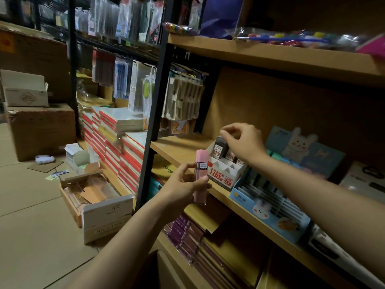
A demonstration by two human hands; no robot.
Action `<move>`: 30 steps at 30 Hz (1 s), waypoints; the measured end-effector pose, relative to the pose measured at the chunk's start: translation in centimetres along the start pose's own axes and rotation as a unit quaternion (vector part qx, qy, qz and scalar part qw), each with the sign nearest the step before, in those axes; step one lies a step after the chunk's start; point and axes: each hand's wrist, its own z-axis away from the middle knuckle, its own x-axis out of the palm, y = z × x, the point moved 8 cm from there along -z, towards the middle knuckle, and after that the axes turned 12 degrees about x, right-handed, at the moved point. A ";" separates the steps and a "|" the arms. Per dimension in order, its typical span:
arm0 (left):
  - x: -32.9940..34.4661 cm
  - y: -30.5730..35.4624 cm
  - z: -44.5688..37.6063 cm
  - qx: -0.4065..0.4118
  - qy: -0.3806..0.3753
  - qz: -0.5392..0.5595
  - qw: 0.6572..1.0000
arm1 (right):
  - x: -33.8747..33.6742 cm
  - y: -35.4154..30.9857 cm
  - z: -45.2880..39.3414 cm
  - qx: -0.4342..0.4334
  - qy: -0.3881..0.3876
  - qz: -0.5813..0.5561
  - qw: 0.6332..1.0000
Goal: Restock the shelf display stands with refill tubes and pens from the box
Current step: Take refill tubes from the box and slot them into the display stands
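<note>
Left hand (183,184) holds pink tube (200,176); right hand (242,140) perhaps pinching.

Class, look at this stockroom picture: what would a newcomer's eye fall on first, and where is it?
First, the pink refill tube, held upright by the left hand in front of the shelf edge. Next, the right hand reaching over the white display stand of dark tubes, beside the blue rabbit pen stand.

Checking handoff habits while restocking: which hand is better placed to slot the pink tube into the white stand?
Probably the left hand: it already grips the pink tube beside the white stand. The right hand hovers over the dark tubes.
</note>
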 end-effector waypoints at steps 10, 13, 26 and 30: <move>6.9 0.2 1.2 0.028 -0.072 0.012 0.997 | -4.2 3.0 9.7 0.086 -0.128 -0.151 0.976; 8.6 -0.1 1.7 0.006 -0.105 0.017 0.994 | -6.8 4.2 10.6 0.118 -0.113 -0.156 0.974; 8.9 -2.0 0.4 0.064 -0.028 -0.069 0.995 | -17.6 8.6 7.6 0.084 0.002 0.209 0.974; 10.0 -1.9 0.1 0.095 -0.074 -0.105 0.987 | -15.3 9.9 7.5 0.079 0.004 0.253 0.964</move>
